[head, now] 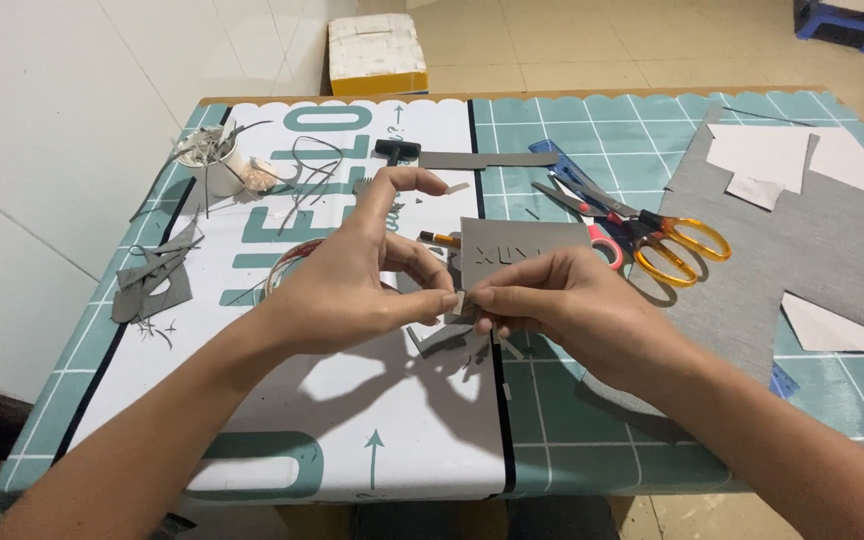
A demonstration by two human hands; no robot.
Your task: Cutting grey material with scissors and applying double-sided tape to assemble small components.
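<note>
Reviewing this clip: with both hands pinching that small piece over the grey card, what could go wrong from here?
The tiny piece pinched between left hand and right hand could slip and get lost among the grey scraps. The grey card might bend under the right hand's grip. A forearm may brush the scissors nearby.

Both hands meet above the surface point(552, 420). The left hand point(352, 285) and right hand point(562, 300) pinch a small grey scrap point(462, 305) between their fingertips, just in front of a grey card point(522, 250) with cut-out letters. Orange-handled scissors point(652, 235) lie to the right, a white cup point(214, 165) of offcuts far left.
</note>
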